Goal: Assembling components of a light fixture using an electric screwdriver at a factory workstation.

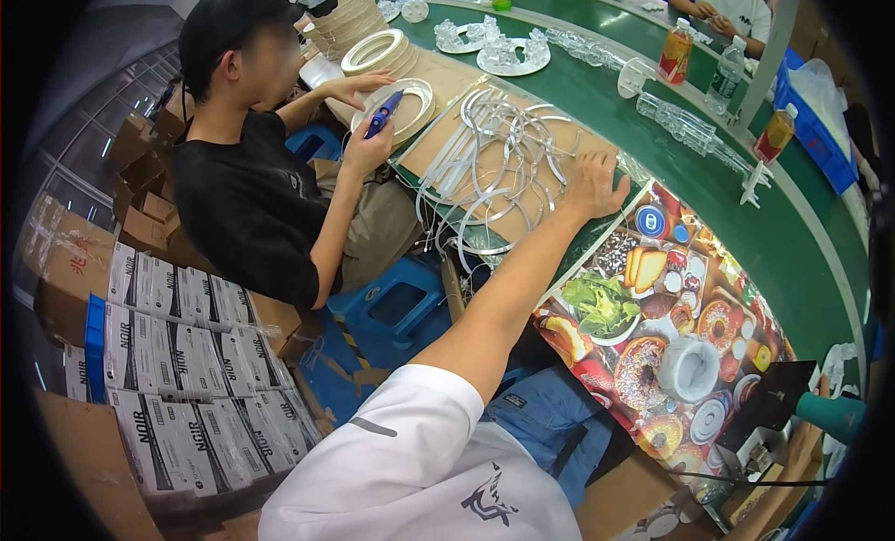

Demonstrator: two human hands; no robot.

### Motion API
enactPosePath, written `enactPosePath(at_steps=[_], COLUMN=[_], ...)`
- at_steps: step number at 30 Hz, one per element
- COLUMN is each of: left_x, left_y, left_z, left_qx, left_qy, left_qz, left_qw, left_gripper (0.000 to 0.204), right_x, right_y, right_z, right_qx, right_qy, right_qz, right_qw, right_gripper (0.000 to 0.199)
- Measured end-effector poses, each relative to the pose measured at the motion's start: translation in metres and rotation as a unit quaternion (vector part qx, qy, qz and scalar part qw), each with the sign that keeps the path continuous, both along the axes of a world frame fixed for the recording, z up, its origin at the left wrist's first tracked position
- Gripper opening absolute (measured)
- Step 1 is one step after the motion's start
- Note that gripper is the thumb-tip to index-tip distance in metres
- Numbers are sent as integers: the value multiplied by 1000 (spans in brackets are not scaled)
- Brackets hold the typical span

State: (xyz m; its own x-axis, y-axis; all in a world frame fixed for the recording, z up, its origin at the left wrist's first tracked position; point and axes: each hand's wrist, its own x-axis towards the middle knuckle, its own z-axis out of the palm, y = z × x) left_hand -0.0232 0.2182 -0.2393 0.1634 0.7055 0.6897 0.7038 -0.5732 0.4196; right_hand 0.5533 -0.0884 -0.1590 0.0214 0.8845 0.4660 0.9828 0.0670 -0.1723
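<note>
My left hand (597,184) rests palm down at the right edge of a brown cardboard sheet (522,219), fingers a little bent and apart, with nothing seen in it. Beside its fingertips lies a loose tangle of white flexible strips (499,145) with thin wires, spread over the cardboard. My right hand is out of view. To the right of my left hand, a glossy mat printed with food pictures (643,354) covers the table, and a round whitish bowl-like roll (689,367) stands on it.
At left, a seated co-worker holds a blue handheld tool (383,115) over a white ring (415,112). Stacked rings (340,19) stand behind. Clear plastic parts (513,54) and drink bottles (675,51) line the green table. A teal heat-gun-like tool (830,415) sits right; cartons (191,354) lower left.
</note>
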Motion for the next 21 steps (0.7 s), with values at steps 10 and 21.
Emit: enactPosePath(at_steps=[10,21], left_x=[3,5], left_y=[0,-1], left_z=[1,2], left_qx=[-1,-5], left_qy=[-8,-12], left_qz=[-9,-11], left_qw=[1000,1000], left_gripper=[32,30], right_x=[38,9], right_y=[-10,-10], right_z=[-18,5], right_qx=[-58,-62], right_qy=[172,136], right_qz=[-53,-66], right_qw=[982,987], right_gripper=[49,49])
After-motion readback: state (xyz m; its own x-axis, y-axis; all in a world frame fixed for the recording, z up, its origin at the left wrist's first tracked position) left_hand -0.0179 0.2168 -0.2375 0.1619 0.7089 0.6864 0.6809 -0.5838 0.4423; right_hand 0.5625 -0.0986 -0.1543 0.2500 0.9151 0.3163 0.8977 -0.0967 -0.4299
